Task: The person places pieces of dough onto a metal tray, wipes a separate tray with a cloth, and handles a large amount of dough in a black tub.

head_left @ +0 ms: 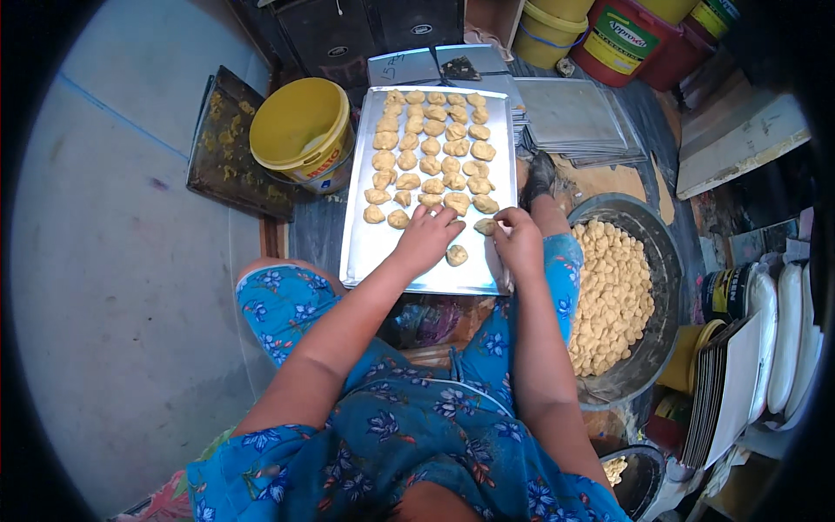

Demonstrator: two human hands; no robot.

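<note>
A shiny metal baking tray (361, 252) lies across my knees, bearing rows of lumpy yellow dough balls (430, 165). My left hand (428, 239) rests on its near half, fingers curled down just below the last full row; whatever lies under them is hidden. With thumb and fingertips, my right hand (519, 245) pinches the edge of a dough ball (484, 226) near the tray's right side. One more dough ball (457, 255) sits alone between my hands, closer to me.
To my right stands a wide grey basin (671, 313) heaped with dough balls. A yellow bucket (300, 126) is left of the tray. Stacked flat metal trays (570, 117) lie beyond on the right, with lidded tubs (550, 39) behind. A pale wall (130, 261) bounds the left.
</note>
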